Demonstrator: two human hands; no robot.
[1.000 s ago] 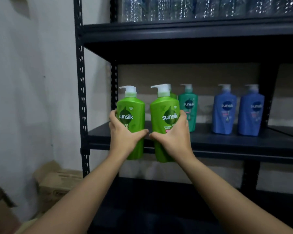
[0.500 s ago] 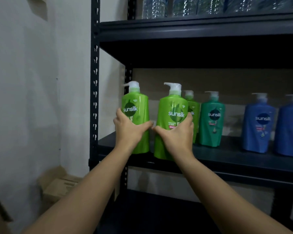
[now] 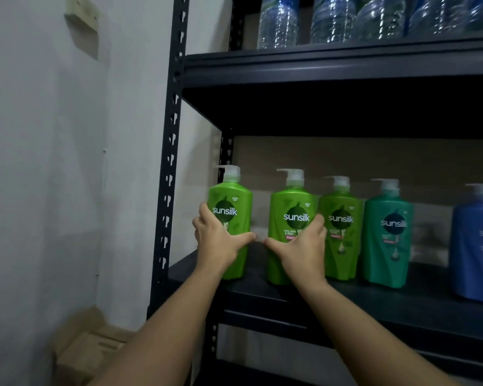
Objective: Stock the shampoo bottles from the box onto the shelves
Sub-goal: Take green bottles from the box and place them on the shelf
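hands: left hand (image 3: 221, 243), right hand (image 3: 301, 246) grip green bottles (image 3: 292, 201) upright on shelf (image 3: 402, 302).

Dim overall, light falls from the left onto the white wall (image 3: 53, 162), shelf (image 3: 346, 299) underside in deep shadow, blue bottle (image 3: 477, 246) at right edge blurred, wide-angle bends the upright (image 3: 171, 162).

Green shampoo bottles (image 3: 230, 218) upright (shelved)
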